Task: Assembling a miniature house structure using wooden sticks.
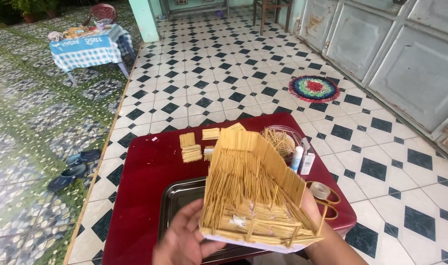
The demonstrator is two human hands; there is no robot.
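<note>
Both our hands hold up the toothpick house point(253, 186) above the metal tray point(177, 198): left hand point(184, 240) cupping its base, right hand point(310, 201) mostly hidden behind the wall. We're inspecting it; turning further calls for gentle, even support.

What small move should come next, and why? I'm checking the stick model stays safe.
Probably lower the stick house onto the metal tray. Both hands, the left hand and right hand, hold it tilted in the air above the red table, so its card base has no support.
</note>
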